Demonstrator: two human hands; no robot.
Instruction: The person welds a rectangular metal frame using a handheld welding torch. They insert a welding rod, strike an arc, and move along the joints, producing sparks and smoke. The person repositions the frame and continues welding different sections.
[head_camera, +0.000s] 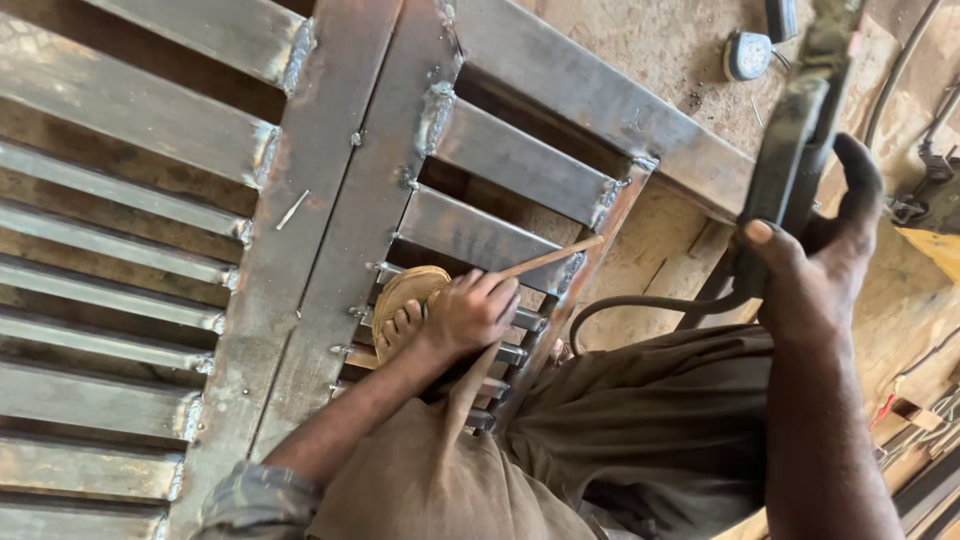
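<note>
My left hand (473, 312) rests over my sandalled foot (402, 300) and pinches a thin brown rod (555, 256). The rod's far end points at a welded joint of a grey steel frame (350, 190) with many flat slats. My right hand (815, 262) is raised at the right and grips a dark flat metal tool (795, 130), thumb on its near side and one finger stretched up behind it. The tool's upper end is blurred and leaves the frame. A dark cable (640, 300) curves from under that hand toward my knees, which are in brown trousers (650, 420).
The steel frame lies on dusty ground and fills the left and middle. A small round white and blue object (748, 55) sits on the ground at the top right. Cables and metal pieces (925, 190) crowd the right edge, beside a yellow object (935, 250).
</note>
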